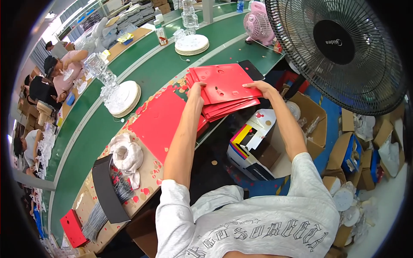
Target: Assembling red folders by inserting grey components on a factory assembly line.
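A fanned stack of glossy red sheets (228, 79) with small cut-outs is held up over the table's right edge. My left hand (196, 91) is closed on the stack's left side. At its right side, my right hand (261, 87) grips the sheets, thumb on top; the fingers beneath are hidden. More red sheets (159, 120) lie flat on the work board, left of my left forearm. Small red and gold discs (144, 193) are scattered around them. A dark phone-like slab (251, 69) lies just behind the stack.
A bundled white cloth (127, 154), a black curved piece (107, 189), grey wires (99, 219) and a red block (73, 228) occupy the near left. Clear lamp-like pieces (121, 99) stand on the green conveyor (157, 64). A black fan (301, 51) and open carton (262, 146) are right. People work far left.
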Demonstrator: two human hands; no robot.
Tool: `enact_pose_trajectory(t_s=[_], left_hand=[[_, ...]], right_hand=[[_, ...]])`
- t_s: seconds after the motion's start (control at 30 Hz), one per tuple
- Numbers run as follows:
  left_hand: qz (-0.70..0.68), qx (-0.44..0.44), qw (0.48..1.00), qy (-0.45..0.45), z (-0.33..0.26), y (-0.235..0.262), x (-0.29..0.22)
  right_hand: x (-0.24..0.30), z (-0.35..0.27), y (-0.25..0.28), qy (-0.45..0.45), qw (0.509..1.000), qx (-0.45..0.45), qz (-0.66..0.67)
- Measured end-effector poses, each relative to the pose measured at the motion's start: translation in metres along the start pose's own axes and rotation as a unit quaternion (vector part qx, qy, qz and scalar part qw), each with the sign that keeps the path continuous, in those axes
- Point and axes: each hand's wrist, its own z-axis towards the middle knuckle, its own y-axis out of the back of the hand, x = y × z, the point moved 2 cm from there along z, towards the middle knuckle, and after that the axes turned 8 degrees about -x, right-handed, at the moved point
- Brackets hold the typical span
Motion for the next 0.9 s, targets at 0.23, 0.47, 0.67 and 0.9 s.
enact_pose_trajectory(t_s=[0.23,0.47,0.67,0.9], left_hand=[[0.000,0.137,0.989,0.049,-0.085,-0.014,-0.037],[0.076,0.286,0.943,-0.155,-0.091,-0.016,-0.093],[0.213,0.343,0.879,-0.252,-0.063,0.015,-0.111],[0.227,0.349,0.891,-0.184,-0.055,0.027,-0.098]], right_hand=[[0.033,-0.032,0.005,0.165,0.983,-0.047,0.062],[0.059,-0.059,-0.024,0.358,0.926,-0.112,0.052],[0.016,-0.059,-0.060,0.341,0.932,-0.114,0.047],[-0.009,-0.057,-0.072,0.351,0.924,-0.072,0.133]])
